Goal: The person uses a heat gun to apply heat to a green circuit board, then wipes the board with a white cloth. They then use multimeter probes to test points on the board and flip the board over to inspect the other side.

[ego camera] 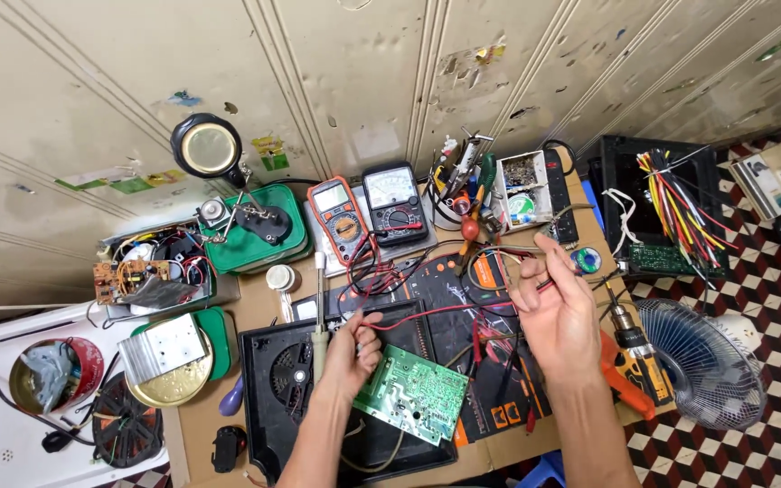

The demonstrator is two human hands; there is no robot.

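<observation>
The green circuit board [411, 392] lies tilted near the front edge of the tabletop [255, 307], resting partly on a black appliance housing [277, 398], and we see our left hand [351, 354] just beside its left corner. Going from the largest things down: the black housing fills the front middle of the tabletop, a black and orange work mat [490, 398] lies to its right under the board's far corner, and a small fan with a wire grille [701, 361] stands off the right edge. Toward the back edge sit a green box [259, 237] carrying a magnifier stand [207, 149], then an orange multimeter [340, 220] and a dark analogue meter [394, 205] side by side. An orange cordless drill [635, 360] lies near the right edge. Our left grip is closed around the handle of a soldering iron [320, 325], held upright with its tip pointing toward the back edge. Our right hand [560, 316] is raised over the mat, its finger and thumb pinched on a thin strand of solder wire [515, 254] that runs leftward; a small spool [587, 261] sits just behind it. Red test leads [409, 316] trail between the two hands.
</observation>
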